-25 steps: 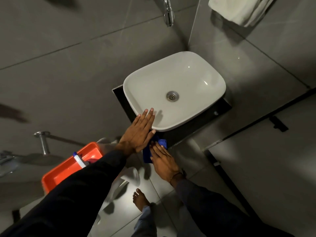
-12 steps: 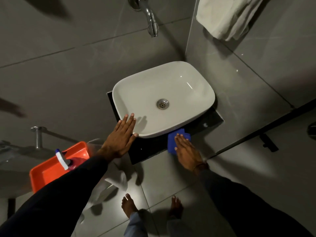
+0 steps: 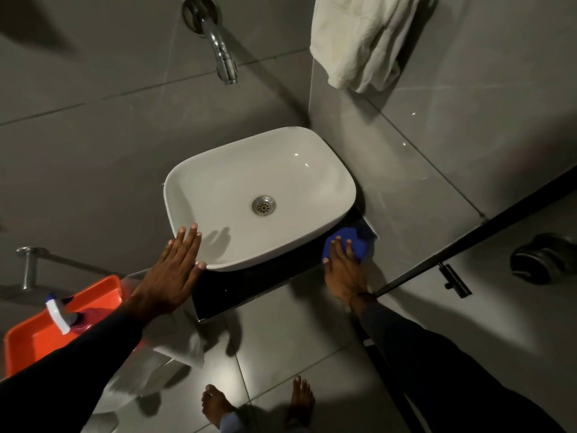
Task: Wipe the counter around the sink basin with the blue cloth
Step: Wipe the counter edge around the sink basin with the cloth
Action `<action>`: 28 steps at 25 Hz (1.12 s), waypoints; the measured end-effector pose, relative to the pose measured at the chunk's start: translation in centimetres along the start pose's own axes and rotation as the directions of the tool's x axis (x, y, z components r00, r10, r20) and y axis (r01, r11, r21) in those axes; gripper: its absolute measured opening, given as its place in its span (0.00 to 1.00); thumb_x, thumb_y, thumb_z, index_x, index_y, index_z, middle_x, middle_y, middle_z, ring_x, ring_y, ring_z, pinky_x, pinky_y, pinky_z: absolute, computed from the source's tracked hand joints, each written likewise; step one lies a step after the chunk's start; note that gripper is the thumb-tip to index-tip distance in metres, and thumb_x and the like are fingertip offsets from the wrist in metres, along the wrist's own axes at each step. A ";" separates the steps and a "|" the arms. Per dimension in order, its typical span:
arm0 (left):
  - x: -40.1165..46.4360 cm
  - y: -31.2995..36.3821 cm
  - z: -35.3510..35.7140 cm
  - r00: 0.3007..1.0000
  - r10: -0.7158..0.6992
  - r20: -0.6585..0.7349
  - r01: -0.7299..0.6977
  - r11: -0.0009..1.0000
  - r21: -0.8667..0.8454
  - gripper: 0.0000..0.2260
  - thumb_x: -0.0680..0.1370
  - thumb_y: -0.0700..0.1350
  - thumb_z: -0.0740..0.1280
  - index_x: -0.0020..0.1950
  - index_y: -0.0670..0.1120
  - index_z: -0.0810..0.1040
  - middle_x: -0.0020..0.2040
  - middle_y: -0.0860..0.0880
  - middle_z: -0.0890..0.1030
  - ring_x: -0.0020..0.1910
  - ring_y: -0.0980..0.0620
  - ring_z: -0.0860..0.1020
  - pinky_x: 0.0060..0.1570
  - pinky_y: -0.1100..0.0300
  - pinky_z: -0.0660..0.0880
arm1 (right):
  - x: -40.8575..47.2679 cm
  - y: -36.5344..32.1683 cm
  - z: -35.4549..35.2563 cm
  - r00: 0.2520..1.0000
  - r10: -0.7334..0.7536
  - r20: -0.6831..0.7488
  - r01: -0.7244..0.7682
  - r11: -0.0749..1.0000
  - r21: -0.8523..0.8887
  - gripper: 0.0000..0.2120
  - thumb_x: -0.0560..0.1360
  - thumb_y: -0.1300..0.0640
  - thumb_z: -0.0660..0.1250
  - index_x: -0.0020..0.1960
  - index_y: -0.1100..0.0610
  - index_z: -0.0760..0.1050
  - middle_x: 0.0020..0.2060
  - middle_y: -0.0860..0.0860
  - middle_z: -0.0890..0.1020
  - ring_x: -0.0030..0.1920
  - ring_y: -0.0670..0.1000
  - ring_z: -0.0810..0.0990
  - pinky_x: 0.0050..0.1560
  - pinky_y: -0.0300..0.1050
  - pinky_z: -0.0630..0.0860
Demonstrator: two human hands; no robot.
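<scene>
A white sink basin point(image 3: 218, 195) sits on a small black counter point(image 3: 249, 285). The blue cloth point(image 3: 359, 242) lies bunched on the counter's right front corner, beside the basin and against the grey wall. My right hand point(image 3: 342, 270) presses flat on the cloth with fingers spread, covering its near half. My left hand point(image 3: 175, 270) rests flat and open on the basin's front left rim, holding nothing.
A chrome tap point(image 3: 221, 54) juts from the wall above the basin. A white towel point(image 3: 359, 42) hangs at the upper right. An orange tub point(image 3: 59, 326) with a spray bottle point(image 3: 59, 314) stands at the lower left. Bare feet point(image 3: 215, 404) stand on the tiled floor.
My right hand has slid the blue cloth along the counter's front edge from the left side to the right corner. My left hand has stayed on the basin's left rim.
</scene>
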State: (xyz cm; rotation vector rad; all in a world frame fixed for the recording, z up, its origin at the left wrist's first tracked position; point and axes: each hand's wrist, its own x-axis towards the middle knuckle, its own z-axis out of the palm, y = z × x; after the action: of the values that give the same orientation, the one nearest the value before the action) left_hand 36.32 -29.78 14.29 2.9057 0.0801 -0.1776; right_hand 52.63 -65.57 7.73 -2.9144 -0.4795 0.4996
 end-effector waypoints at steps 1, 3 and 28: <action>0.1 -0.2 0.2 1.000 0.005 0.006 -0.005 1.000 0.000 0.40 0.79 0.66 0.34 0.82 0.39 0.46 0.83 0.44 0.43 0.82 0.44 0.41 0.81 0.46 0.45 | -0.2 0.3 0.1 0.998 -0.060 -0.002 0.060 0.998 -0.007 0.27 0.86 0.52 0.49 0.83 0.59 0.50 0.83 0.54 0.51 0.83 0.57 0.46 0.82 0.49 0.46; 0.2 -0.6 0.5 1.000 0.001 0.014 -0.001 1.000 0.005 0.37 0.81 0.65 0.36 0.82 0.42 0.44 0.83 0.47 0.42 0.83 0.46 0.39 0.81 0.47 0.45 | 0.5 2.7 -0.5 0.990 -0.143 0.007 0.144 0.988 -0.058 0.27 0.86 0.52 0.48 0.83 0.57 0.48 0.83 0.52 0.50 0.83 0.54 0.46 0.82 0.49 0.45; 0.1 -0.6 1.2 0.997 -0.010 -0.072 0.011 1.000 0.005 0.31 0.84 0.57 0.44 0.83 0.41 0.44 0.84 0.44 0.43 0.83 0.45 0.42 0.82 0.44 0.49 | -7.0 -12.8 7.7 0.923 -0.382 0.042 0.382 0.924 0.022 0.32 0.83 0.55 0.55 0.83 0.58 0.47 0.83 0.52 0.49 0.83 0.57 0.44 0.83 0.54 0.48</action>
State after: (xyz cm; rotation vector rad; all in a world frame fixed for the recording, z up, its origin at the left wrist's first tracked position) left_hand 36.20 -29.44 12.95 2.9176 0.1073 -0.0752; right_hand 40.04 -55.28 5.15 -2.6971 -1.0191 0.5059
